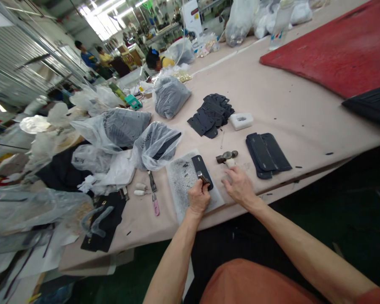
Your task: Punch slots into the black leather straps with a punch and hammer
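My left hand [199,197] is closed around a short metal punch [203,176]. The punch stands over a dark rounded-end piece [196,162], which lies on a white, black-flecked board [176,211]. Small black scraps are scattered on that board. To its right, my right hand [240,185] grips a ball-peen hammer [227,157] by its pale handle, much of it hidden by the fingers. The hammer head is a little above or on the table, I cannot tell which.
A stack of dark panels [267,154] lies to the right, with a pile of dark pieces [212,114] and a white block [241,121] behind. Filled plastic bags [126,126] crowd the left. A pink-handled tool [155,205] lies left of the board. Co-workers sit farther back.
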Demonstrator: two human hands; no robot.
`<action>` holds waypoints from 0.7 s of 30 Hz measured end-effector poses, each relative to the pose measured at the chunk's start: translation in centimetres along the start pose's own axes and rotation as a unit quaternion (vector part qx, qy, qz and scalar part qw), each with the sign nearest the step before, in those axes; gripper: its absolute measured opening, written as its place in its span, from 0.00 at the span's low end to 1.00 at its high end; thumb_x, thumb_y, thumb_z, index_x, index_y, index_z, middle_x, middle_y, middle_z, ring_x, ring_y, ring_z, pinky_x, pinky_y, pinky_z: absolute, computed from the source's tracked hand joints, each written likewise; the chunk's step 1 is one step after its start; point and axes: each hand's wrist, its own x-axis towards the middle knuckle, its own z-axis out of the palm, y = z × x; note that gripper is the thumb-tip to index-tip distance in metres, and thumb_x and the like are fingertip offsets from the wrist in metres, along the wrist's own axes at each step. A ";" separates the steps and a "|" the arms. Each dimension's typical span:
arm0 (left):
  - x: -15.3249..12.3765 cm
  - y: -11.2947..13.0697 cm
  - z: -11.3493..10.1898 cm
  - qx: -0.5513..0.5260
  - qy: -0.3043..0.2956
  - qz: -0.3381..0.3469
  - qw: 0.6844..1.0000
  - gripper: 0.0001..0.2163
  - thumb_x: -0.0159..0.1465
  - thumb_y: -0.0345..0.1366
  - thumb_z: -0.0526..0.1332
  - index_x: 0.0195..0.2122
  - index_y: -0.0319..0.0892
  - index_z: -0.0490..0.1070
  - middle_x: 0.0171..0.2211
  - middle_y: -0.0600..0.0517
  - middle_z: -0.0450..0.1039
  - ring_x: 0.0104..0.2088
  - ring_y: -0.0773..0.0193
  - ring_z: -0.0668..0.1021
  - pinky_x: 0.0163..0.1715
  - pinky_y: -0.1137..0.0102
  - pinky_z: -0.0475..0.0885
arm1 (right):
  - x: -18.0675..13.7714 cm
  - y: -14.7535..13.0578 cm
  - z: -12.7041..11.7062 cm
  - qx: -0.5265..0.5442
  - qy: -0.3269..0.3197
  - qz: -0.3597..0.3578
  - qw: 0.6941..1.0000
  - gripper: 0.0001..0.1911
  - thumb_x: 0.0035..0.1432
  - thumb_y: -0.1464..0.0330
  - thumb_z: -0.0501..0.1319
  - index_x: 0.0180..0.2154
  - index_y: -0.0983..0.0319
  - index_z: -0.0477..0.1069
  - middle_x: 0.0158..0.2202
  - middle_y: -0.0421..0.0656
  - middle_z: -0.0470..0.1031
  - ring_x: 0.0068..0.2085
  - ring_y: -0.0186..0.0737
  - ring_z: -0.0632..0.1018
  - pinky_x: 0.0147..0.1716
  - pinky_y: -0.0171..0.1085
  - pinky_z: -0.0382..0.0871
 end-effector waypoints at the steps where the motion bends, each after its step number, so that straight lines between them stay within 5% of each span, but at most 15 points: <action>1: 0.0 0.0 0.0 0.000 0.001 0.001 1.000 0.06 0.63 0.30 0.58 0.36 0.41 0.74 0.30 0.49 0.79 0.31 0.60 0.81 0.33 0.69 0.73 | 0.3 0.5 -0.9 -0.049 0.005 0.023 0.999 0.19 0.59 0.63 0.61 0.50 0.65 0.70 0.50 0.54 0.70 0.50 0.51 0.72 0.50 0.44 0.66; 5: 0.0 0.2 -0.1 -0.011 0.001 -0.004 1.000 0.07 0.63 0.29 0.59 0.39 0.42 0.75 0.30 0.50 0.80 0.31 0.60 0.81 0.32 0.70 0.72 | 1.5 2.1 -2.6 -0.157 -0.068 0.109 0.979 0.25 0.56 0.58 0.62 0.50 0.67 0.68 0.48 0.57 0.70 0.49 0.55 0.73 0.45 0.44 0.67; 8: 0.0 0.3 -0.3 -0.020 -0.008 -0.016 1.000 0.08 0.63 0.28 0.59 0.41 0.43 0.75 0.31 0.50 0.80 0.33 0.61 0.81 0.34 0.71 0.73 | 2.0 2.1 -2.1 -0.137 -0.141 0.138 0.971 0.21 0.58 0.61 0.58 0.50 0.66 0.67 0.46 0.55 0.72 0.47 0.52 0.76 0.42 0.42 0.67; 13: -0.1 0.6 -0.4 -0.015 -0.017 -0.025 0.999 0.09 0.62 0.28 0.59 0.42 0.44 0.75 0.33 0.50 0.81 0.35 0.60 0.82 0.36 0.71 0.73 | 3.3 1.9 -1.4 -0.100 -0.169 0.182 0.964 0.18 0.52 0.65 0.60 0.44 0.67 0.68 0.43 0.59 0.75 0.45 0.55 0.78 0.39 0.42 0.67; 16: -0.1 0.6 -0.4 -0.015 -0.008 -0.019 1.000 0.11 0.61 0.27 0.60 0.42 0.44 0.75 0.34 0.50 0.81 0.36 0.60 0.82 0.36 0.71 0.74 | 4.2 2.3 -1.9 0.054 -0.175 0.272 0.945 0.17 0.44 0.68 0.63 0.38 0.64 0.67 0.30 0.51 0.76 0.34 0.49 0.78 0.28 0.38 0.65; 21: -0.1 0.5 -0.4 -0.030 -0.010 -0.033 0.999 0.11 0.61 0.27 0.60 0.42 0.45 0.75 0.34 0.51 0.81 0.36 0.60 0.82 0.36 0.70 0.75 | 3.9 2.3 -2.8 0.344 -0.222 0.346 0.844 0.20 0.40 0.73 0.61 0.40 0.61 0.63 0.23 0.40 0.72 0.21 0.37 0.73 0.19 0.33 0.63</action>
